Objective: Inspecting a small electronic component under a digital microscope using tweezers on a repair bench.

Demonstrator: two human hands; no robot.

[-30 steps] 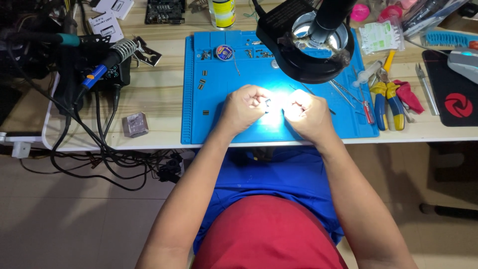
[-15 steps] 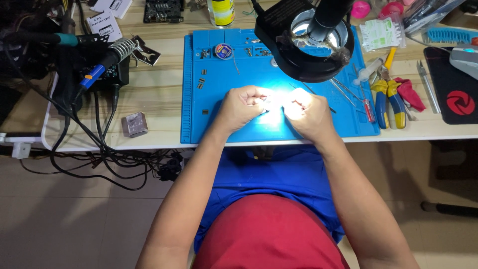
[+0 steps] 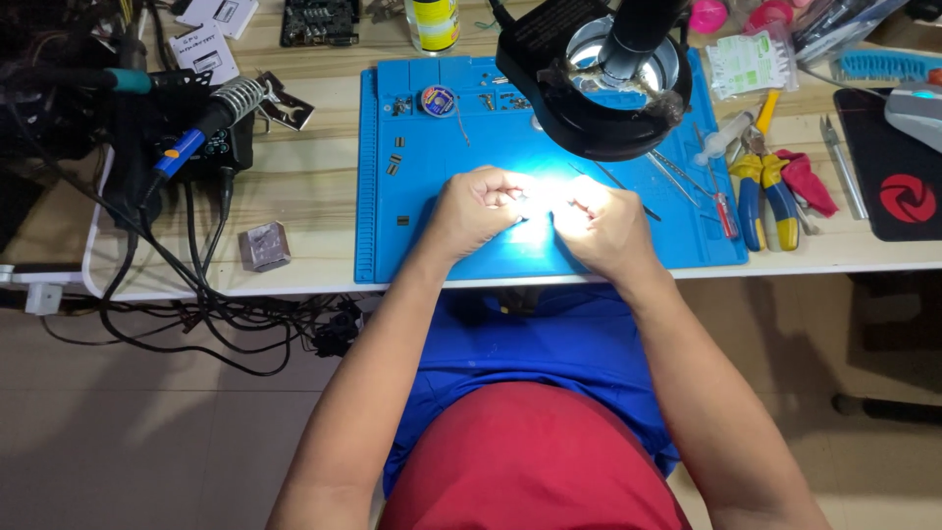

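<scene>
My left hand (image 3: 479, 208) and my right hand (image 3: 606, 224) rest close together on the blue work mat (image 3: 392, 245), right under the lit ring of a black microscope head (image 3: 597, 74). Both hands have curled fingers, and the fingertips meet on a small dark part (image 3: 521, 202). Strong glare from the lamp washes out most of that part, so its shape is unclear. Thin metal tweezers (image 3: 638, 201) lie on the mat just beyond my right hand.
A solder reel (image 3: 438, 100) and several tiny parts lie at the back of the mat. Yellow and blue pliers (image 3: 765, 191) and a red cloth lie to the right, with a black mouse pad (image 3: 898, 186) beyond. At the left are a soldering iron (image 3: 201, 128), tangled cables and a small grey block (image 3: 265, 245).
Both hands stay together in the same spot under the lamp, with only slight finger movement. The view has shifted a little.
</scene>
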